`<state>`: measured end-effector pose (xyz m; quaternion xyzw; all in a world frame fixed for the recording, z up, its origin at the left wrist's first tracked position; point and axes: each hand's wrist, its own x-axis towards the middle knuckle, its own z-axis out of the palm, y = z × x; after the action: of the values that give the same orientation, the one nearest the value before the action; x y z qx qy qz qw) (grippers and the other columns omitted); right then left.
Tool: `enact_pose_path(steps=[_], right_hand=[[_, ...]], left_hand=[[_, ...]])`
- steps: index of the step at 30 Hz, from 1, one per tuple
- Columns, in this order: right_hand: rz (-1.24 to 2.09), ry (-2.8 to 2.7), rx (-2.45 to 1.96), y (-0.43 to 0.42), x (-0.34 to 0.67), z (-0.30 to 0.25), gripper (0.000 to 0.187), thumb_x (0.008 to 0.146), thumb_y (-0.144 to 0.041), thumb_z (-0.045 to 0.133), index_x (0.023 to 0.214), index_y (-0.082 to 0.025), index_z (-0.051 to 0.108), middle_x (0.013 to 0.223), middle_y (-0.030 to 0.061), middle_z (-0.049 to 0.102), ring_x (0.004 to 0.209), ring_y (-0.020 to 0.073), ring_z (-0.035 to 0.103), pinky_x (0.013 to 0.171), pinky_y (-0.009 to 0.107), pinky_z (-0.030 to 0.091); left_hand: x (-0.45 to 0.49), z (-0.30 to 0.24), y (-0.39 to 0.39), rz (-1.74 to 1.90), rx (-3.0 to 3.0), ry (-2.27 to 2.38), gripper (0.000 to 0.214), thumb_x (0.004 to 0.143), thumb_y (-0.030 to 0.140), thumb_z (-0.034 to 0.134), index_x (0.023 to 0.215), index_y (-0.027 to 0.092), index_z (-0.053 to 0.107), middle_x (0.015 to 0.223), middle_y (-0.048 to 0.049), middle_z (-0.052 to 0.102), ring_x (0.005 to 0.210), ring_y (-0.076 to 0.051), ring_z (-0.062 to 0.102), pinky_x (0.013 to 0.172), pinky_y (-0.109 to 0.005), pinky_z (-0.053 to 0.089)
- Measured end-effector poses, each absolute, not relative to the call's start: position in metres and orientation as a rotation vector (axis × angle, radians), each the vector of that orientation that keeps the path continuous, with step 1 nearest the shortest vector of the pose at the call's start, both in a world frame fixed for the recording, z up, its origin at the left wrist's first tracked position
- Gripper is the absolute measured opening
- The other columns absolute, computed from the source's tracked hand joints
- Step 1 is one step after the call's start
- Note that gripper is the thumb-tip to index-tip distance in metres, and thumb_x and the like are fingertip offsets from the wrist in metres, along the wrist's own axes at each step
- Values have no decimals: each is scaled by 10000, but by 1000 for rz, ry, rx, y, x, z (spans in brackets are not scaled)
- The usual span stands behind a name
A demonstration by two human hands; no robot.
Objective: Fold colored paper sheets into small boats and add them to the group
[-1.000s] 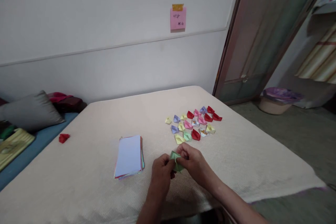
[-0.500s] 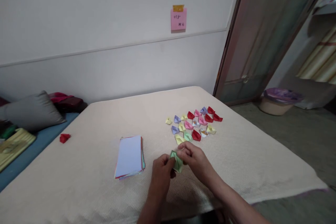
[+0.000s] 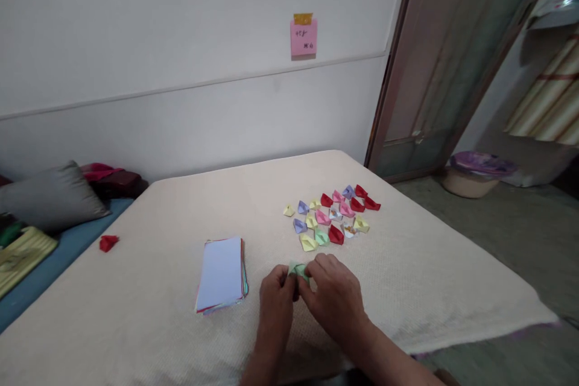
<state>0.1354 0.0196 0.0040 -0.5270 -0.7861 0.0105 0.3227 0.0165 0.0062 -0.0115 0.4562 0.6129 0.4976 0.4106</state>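
A small piece of folded green paper (image 3: 298,270) is held between my two hands, above the near part of the cloth-covered surface. My left hand (image 3: 277,301) pinches its left side, and my right hand (image 3: 335,292) grips its right side with thumb and fingers. The fingers cover much of the paper. Just beyond my hands lie several small folded paper boats in rows, among them a pale yellow boat (image 3: 308,243), a green boat (image 3: 321,236) and a red boat (image 3: 336,234). To the left is a stack of coloured paper (image 3: 221,274) with a lavender sheet on top.
A single red folded paper piece (image 3: 108,243) lies at the far left of the cream cloth (image 3: 154,289). Beyond that edge is a grey pillow (image 3: 54,196). A pink note (image 3: 303,38) is taped to the wall. On the floor at right stands a lined bin (image 3: 477,175).
My right hand has turned and closed lower on the green paper, which now lies flatter and partly covered. The view has shifted slightly.
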Motion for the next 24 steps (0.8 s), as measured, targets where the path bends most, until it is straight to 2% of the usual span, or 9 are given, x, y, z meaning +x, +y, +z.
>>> enact_pose_path(steps=[9, 12, 15, 20, 24], right_hand=[[-11, -2046, -1296, 23, 134, -7, 152, 737, -123, 552, 610, -194, 507, 680, 13, 538, 684, 172, 431, 625, 308, 237], [1, -2008, -1296, 27, 134, -8, 141, 729, -94, 538, 631, -191, 510, 698, 12, 543, 691, 170, 436, 623, 299, 244], [9, -1975, -1323, 36, 140, -9, 142, 727, -76, 525, 641, -188, 509, 697, 11, 546, 690, 169, 446, 620, 290, 257], [47, -1960, -1450, 59, 168, -5, 135, 780, -114, 528, 666, -186, 531, 728, 16, 576, 707, 170, 483, 651, 273, 308], [83, -1900, -1697, 83, 207, 6, 191, 853, -137, 459, 716, -185, 583, 821, 41, 621, 820, 181, 541, 704, 255, 351]], left_hand=[[21, -18, 6, 1169, 1185, 1545, 164, 751, 279, 537, 626, 172, 533, 547, 44, 475, 533, -115, 422, 486, -219, 339], [21, -17, 7, 1153, 1140, 1496, 168, 768, 342, 549, 789, 175, 565, 617, 29, 561, 575, -131, 502, 524, -229, 385], [21, -19, 9, 1117, 1079, 1471, 323, 734, 425, 594, 934, 175, 554, 659, 0, 627, 620, -163, 578, 540, -248, 414], [22, -33, 14, 1185, 987, 1512, 410, 625, 471, 647, 894, 174, 561, 615, 8, 604, 541, -163, 583, 468, -248, 391], [20, -44, 20, 1163, 977, 1505, 414, 597, 473, 652, 874, 180, 555, 583, 27, 572, 500, -149, 563, 423, -229, 359]])
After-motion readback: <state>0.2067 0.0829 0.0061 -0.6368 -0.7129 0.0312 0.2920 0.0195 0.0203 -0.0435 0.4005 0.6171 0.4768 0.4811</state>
